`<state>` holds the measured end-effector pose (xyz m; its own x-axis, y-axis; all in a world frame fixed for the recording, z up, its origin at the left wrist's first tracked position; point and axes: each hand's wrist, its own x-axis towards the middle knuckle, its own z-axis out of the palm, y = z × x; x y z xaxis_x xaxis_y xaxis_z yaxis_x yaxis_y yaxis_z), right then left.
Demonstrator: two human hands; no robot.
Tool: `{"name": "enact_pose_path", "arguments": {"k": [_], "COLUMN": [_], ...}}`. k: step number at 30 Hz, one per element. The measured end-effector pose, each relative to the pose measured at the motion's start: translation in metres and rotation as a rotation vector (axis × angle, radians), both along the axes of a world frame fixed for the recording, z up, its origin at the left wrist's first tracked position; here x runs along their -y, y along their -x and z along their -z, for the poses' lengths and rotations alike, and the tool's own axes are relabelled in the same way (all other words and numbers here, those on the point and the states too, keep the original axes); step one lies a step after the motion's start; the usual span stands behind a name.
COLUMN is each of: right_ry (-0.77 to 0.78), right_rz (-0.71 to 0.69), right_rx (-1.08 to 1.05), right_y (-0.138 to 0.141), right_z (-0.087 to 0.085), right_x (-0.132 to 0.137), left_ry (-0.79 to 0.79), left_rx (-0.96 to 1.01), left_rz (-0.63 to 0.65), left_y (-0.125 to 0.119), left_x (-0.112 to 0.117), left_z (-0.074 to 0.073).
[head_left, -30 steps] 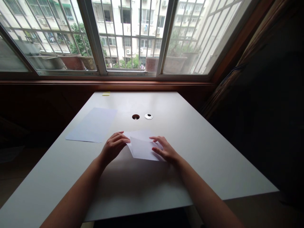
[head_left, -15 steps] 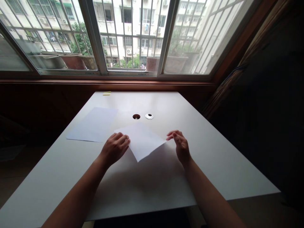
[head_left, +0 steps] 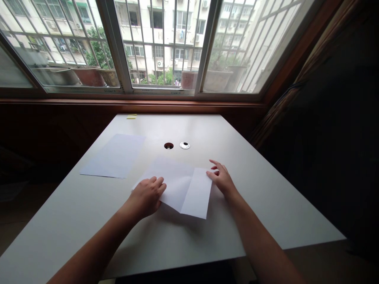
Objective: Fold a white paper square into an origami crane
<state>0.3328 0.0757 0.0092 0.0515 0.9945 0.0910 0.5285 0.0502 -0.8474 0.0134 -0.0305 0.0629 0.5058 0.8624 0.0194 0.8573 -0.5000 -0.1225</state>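
Observation:
A white sheet of paper [head_left: 173,181] is in front of me, with a crease running along it and a flap [head_left: 197,193] on its right side. My left hand [head_left: 149,194] is closed on the sheet's near left edge, its fingers curled and the thumb mostly hidden. At the upper right corner of the flap, my right hand [head_left: 222,179] pinches the edge between thumb and fingers, one finger held out. The near edge is raised a little and casts a shadow on the table.
More white paper [head_left: 114,156] lies flat to the left on the white table [head_left: 266,213]. Behind the sheet are a round hole [head_left: 168,146] and a round cover [head_left: 184,145]. Yellow sticky strips [head_left: 132,116] sit at the far edge, below a barred window [head_left: 162,47].
The sheet has turned and now shows a crease and a flap at the right. My left hand moved slightly nearer to me; the right hand turned at the sheet's right edge.

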Motion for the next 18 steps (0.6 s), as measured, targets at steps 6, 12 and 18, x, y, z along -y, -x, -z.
{"name": "enact_pose_path", "arguments": {"k": [6,12,18], "right_ry": [0.009,0.016,0.061], "right_rz": [-0.091,-0.185,-0.215], "right_rx": [0.012,-0.012,-0.003], "right_y": [0.008,0.027,0.043], "right_z": [0.002,0.000,-0.005], "right_x": [-0.005,-0.014,-0.025], "left_ry": [0.158,0.033,-0.148], "left_rx": [0.089,0.271,0.346], "left_rz": [0.164,0.208,0.092], "left_y": [-0.008,-0.007,-0.016], "left_x": [0.027,-0.005,-0.072], "left_z": [-0.009,-0.012,0.031]}}
